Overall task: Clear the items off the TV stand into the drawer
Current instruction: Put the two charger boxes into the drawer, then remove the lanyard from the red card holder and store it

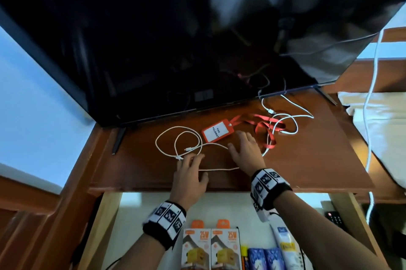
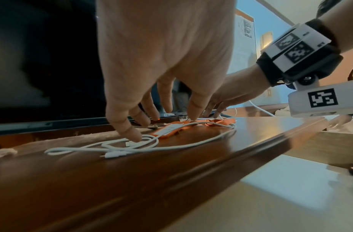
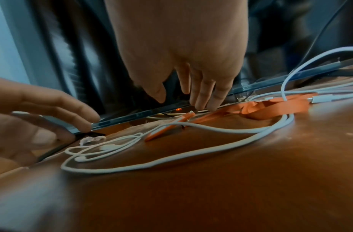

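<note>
On the wooden TV stand [image 1: 307, 159] lie a looped white cable [image 1: 178, 142], an orange badge holder [image 1: 214, 131] on a red lanyard [image 1: 263, 126], and a second white cable [image 1: 290, 120] tangled with the lanyard. My left hand [image 1: 193, 164] reaches over the front edge. Its fingers point down, and one fingertip [image 2: 135, 138] touches the looped cable [image 2: 191, 144] beside the badge holder [image 2: 167, 130]. My right hand [image 1: 241, 144] hovers with straight fingers [image 3: 209, 103] just above the lanyard [image 3: 271, 106], next to the badge holder [image 3: 165, 130]. Neither hand holds anything.
The TV [image 1: 153, 49] hangs low over the back of the stand. Below the front edge the drawer [image 1: 131, 225] stands open and holds two charger boxes [image 1: 211, 247], blue packs [image 1: 263, 258] and a white tube [image 1: 285, 245]. A long white cord [image 1: 369, 115] hangs at the right.
</note>
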